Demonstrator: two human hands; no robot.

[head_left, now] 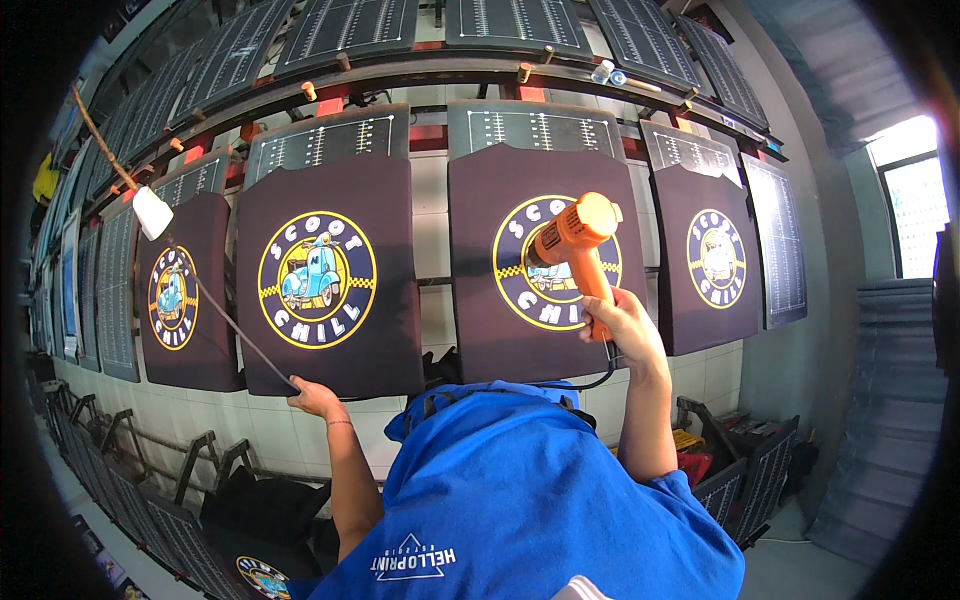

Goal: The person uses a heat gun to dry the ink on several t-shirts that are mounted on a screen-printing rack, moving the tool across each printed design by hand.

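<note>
My right hand [624, 328] is wrapped round the handle of an orange heat gun [583, 225], which hovers over a black T-shirt [500, 352] with its nozzle toward the round scooter print. A black cord [608, 372] loops from the handle's base toward my waist. My left hand [318, 399] is closed on a dark cord [232, 322] that stretches up and left, near the lower edge of another black T-shirt [392, 250] with the same print. That shirt lies flat on a board. Part of the print under the heat gun is hidden.
More printed black shirts lie on boards at the left [215, 230] and right [690, 310]. A white plug-like piece [152, 212] hangs from a cord at the left. Behind runs a rail [450, 66] with marked boards [515, 22] beyond. Racks [730, 480] stand on both sides of me.
</note>
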